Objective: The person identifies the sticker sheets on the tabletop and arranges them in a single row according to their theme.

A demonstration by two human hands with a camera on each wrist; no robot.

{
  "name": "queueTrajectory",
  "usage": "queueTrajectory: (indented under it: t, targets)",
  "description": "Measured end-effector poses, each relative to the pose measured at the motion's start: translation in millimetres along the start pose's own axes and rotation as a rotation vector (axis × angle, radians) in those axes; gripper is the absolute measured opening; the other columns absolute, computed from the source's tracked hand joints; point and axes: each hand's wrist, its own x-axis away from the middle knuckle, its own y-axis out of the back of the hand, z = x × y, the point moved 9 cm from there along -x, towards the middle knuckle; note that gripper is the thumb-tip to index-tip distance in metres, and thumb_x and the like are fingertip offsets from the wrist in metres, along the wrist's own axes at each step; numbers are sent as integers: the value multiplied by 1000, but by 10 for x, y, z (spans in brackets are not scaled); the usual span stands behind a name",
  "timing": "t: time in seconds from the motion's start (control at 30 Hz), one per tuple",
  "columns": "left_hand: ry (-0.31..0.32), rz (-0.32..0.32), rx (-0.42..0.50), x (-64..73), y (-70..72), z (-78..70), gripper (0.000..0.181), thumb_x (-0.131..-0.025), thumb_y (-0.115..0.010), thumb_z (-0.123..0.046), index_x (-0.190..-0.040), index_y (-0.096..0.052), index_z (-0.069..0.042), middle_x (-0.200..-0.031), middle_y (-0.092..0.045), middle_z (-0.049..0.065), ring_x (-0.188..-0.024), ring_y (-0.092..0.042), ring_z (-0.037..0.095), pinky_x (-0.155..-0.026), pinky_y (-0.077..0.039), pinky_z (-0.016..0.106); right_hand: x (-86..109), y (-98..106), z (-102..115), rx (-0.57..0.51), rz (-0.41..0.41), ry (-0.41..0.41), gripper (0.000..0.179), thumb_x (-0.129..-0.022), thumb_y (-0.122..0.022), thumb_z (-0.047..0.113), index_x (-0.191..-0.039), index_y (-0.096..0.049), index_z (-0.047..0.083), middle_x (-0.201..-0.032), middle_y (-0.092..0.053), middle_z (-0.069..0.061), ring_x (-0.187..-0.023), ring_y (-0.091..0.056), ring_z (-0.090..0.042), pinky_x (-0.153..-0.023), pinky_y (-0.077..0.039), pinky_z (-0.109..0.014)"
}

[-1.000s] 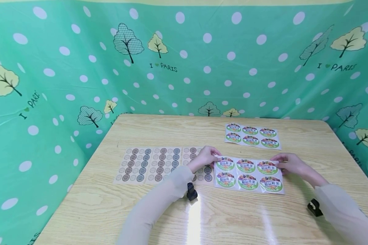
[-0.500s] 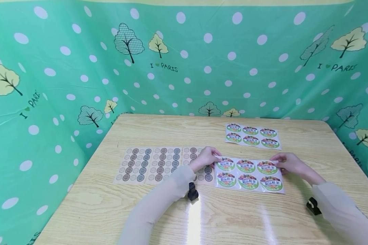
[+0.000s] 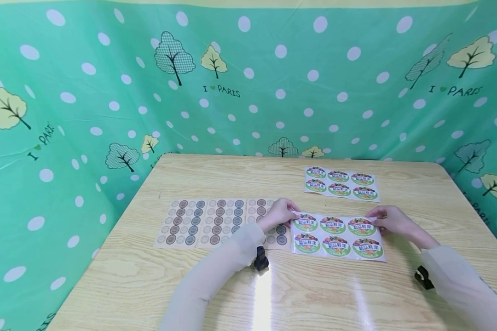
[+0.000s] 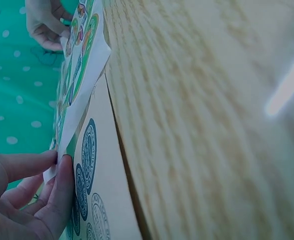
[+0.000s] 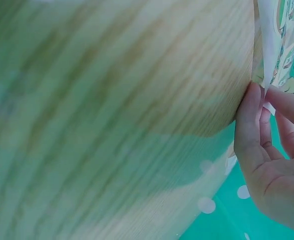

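Observation:
Both hands hold a white sticker sheet [image 3: 337, 237] printed with two rows of oval fruit labels. My left hand [image 3: 278, 214] pinches its upper left corner between thumb and fingers, as the left wrist view shows close up. At the opposite upper corner, my right hand [image 3: 391, 223] pinches the sheet in the same way; in the right wrist view the fingertips [image 5: 257, 95] meet on its edge. Part of a brown sheet of round stickers [image 3: 276, 240] lies beneath my left hand and forearm.
Two more brown sheets of round stickers, a middle one [image 3: 212, 220] and a left one [image 3: 181, 223], lie in a row to the left. Behind the held sheet lies another fruit-label sheet [image 3: 341, 184]. A green patterned curtain [image 3: 248, 92] surrounds the wooden table [image 3: 323, 294].
The held fruit-label sheet has shifted very slightly to the right. Both hands keep their pinch on its corners, and the other sheets have not moved.

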Motion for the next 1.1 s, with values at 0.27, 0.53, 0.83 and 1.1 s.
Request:
queueTrajectory:
  t: [0.27, 0.53, 0.83, 1.1]
  targets:
    - [-9, -8, -19, 6, -9, -16, 14, -75, -65, 0, -89, -64, 0, -65, -55, 4, -42, -50, 9, -42, -50, 23, 12, 16, 8, 30, -15, 14, 25, -83, -48, -4, -106, -50, -15, -82, -54, -13, -66, -55, -15, -54, -51, -27]
    - [-20, -28, -45, 8, 3, -62, 15, -75, -65, 1, -89, -64, 0, -65, -53, 3, -43, -50, 9, -42, -50, 22, 23, 36, 25, 52, -33, 34, 26, -82, -49, -4, -105, -51, -16, -83, -56, -13, -67, -54, -15, -54, -50, -25]
    - [-122, -102, -186, 64, 87, -198, 20, -72, -68, -2, -91, -64, -4, -74, -53, 1, -61, -49, 9, -53, -44, 17, 41, 78, 15, 75, -62, 45, 29, -81, -55, 2, -105, -52, -14, -82, -55, -10, -63, -50, -12, -52, -46, -21]
    - [-200, -107, -230, 63, 118, -291, 20, -77, -64, -7, -96, -63, -6, -85, -59, 4, -76, -54, 13, -61, -44, 17, 53, 167, 70, 88, -109, 87, 35, -80, -55, 3, -109, -49, -15, -86, -54, -16, -61, -51, -13, -51, -46, -23]
